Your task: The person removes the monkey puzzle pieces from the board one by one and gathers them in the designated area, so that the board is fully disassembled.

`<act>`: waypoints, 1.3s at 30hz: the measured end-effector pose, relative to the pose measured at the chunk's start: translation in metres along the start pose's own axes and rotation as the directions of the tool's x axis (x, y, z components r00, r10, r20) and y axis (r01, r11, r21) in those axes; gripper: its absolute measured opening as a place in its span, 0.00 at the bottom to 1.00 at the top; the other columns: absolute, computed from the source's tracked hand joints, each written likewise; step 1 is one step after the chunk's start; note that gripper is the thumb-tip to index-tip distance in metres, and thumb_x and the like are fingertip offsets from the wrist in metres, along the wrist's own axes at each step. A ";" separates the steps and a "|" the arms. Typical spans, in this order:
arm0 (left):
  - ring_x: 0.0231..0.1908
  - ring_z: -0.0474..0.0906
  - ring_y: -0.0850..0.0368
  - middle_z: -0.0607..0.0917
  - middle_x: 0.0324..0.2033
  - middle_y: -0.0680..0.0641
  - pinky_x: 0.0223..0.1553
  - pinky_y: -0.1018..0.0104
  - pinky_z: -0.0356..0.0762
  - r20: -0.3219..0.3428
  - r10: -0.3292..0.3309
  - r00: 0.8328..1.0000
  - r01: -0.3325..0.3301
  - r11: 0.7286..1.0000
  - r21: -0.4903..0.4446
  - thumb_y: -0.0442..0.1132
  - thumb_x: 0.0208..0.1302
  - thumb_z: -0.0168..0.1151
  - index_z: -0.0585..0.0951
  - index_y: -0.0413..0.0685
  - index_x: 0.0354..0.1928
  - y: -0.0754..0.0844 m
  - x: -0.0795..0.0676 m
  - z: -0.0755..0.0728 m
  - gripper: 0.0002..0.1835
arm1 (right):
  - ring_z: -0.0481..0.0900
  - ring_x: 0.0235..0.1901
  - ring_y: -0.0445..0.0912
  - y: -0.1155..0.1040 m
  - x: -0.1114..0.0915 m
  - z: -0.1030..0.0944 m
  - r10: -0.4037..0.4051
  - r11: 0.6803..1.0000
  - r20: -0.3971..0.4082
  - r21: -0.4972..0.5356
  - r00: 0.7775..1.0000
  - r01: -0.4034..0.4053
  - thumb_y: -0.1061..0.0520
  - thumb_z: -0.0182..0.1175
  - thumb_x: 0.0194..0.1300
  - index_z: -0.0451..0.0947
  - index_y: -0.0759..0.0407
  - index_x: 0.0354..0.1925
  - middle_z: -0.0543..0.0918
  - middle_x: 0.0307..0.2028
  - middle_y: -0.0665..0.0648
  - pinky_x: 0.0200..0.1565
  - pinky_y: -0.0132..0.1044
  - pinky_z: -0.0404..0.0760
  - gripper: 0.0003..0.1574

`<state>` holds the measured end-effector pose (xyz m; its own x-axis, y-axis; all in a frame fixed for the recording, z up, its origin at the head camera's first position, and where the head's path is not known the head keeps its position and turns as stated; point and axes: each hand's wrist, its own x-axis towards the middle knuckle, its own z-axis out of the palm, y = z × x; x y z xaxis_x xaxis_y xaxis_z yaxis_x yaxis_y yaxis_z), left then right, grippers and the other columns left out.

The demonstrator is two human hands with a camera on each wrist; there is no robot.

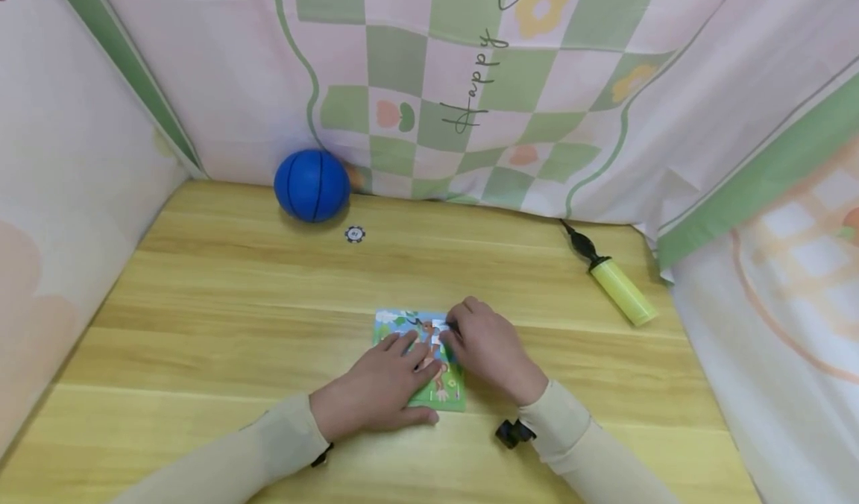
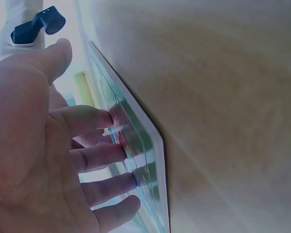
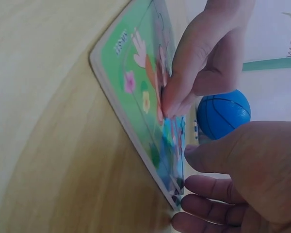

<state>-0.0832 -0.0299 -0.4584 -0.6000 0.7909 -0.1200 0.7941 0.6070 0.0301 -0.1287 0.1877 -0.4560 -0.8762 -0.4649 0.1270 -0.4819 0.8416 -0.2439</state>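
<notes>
A jigsaw puzzle board (image 1: 455,394) with a cartoon monkey on a green and blue ground lies flat on the wooden table. My left hand (image 1: 379,386) is spread across its lower left part, fingertips pressing the picture and thumb over the near edge. At the upper right edge is my right hand (image 1: 495,351), its thumb and fingers bent around a small puzzle piece (image 3: 177,183), which sits slightly tilted at the board's corner. Beside these fingertips, a whitish patch (image 1: 439,330) shows in the picture. The right fingers partly hide the piece.
At the back left stands a blue ball (image 1: 312,186), with a round black-and-white chip (image 1: 355,234) in front of it. A yellow hand pump (image 1: 622,291) with a black handle lies at the right. Printed curtains (image 1: 470,153) border the table (image 1: 221,303).
</notes>
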 end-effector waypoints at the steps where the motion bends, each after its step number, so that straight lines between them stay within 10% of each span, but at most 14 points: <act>1: 0.73 0.57 0.37 0.63 0.75 0.43 0.70 0.45 0.58 -0.001 0.001 1.000 -0.001 1.000 0.001 0.77 0.69 0.36 0.67 0.58 0.76 0.000 0.000 0.000 0.44 | 0.72 0.31 0.43 0.000 0.000 -0.001 0.005 1.000 0.004 0.000 1.000 -0.005 0.52 0.70 0.66 0.82 0.58 0.39 0.76 0.33 0.50 0.30 0.38 0.76 0.12; 10: 0.72 0.58 0.37 0.66 0.72 0.43 0.70 0.45 0.59 -0.010 0.013 1.000 -0.013 1.000 -0.008 0.77 0.69 0.38 0.68 0.57 0.76 0.000 0.001 0.000 0.44 | 0.79 0.35 0.41 -0.001 0.002 -0.013 0.107 0.977 0.061 0.177 0.992 -0.117 0.57 0.67 0.68 0.84 0.55 0.45 0.83 0.38 0.49 0.38 0.41 0.81 0.07; 16: 0.74 0.54 0.37 0.64 0.74 0.44 0.71 0.46 0.57 0.031 0.005 1.000 -0.003 0.998 -0.061 0.78 0.68 0.36 0.67 0.57 0.76 -0.001 0.001 -0.002 0.46 | 0.83 0.40 0.44 0.021 0.011 -0.031 0.148 0.829 0.178 0.515 0.973 -0.220 0.60 0.65 0.70 0.86 0.55 0.45 0.86 0.41 0.50 0.45 0.43 0.83 0.07; 21: 0.74 0.53 0.37 0.64 0.74 0.44 0.71 0.47 0.55 0.048 0.005 0.999 -0.002 0.998 -0.067 0.77 0.69 0.37 0.66 0.57 0.77 -0.001 0.001 -0.001 0.45 | 0.83 0.45 0.50 0.093 0.004 -0.057 0.236 0.763 0.274 0.541 0.932 -0.352 0.56 0.65 0.70 0.85 0.60 0.51 0.86 0.46 0.57 0.50 0.46 0.80 0.14; 29: 0.75 0.51 0.38 0.63 0.74 0.44 0.72 0.46 0.54 0.066 -0.007 0.998 0.012 0.997 -0.082 0.77 0.68 0.39 0.64 0.57 0.78 0.000 -0.003 0.001 0.46 | 0.80 0.45 0.52 0.183 -0.035 -0.072 0.432 0.771 0.319 0.355 0.843 -0.529 0.59 0.62 0.72 0.83 0.66 0.52 0.85 0.45 0.61 0.46 0.41 0.78 0.15; 39: 0.75 0.51 0.37 0.64 0.73 0.44 0.72 0.46 0.54 0.041 0.003 0.999 0.000 0.997 -0.071 0.77 0.68 0.39 0.64 0.56 0.78 0.001 -0.002 0.001 0.46 | 0.82 0.43 0.55 0.190 -0.049 -0.078 0.447 0.823 0.259 0.256 0.856 -0.507 0.60 0.60 0.72 0.84 0.67 0.48 0.86 0.42 0.61 0.46 0.49 0.79 0.13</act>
<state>-0.0816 -0.0308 -0.4592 -0.5934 0.7887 -0.1609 0.7851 0.6112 0.1003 -0.1779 0.3917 -0.4339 -0.9640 -0.0931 -0.2489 0.0493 0.8578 -0.5116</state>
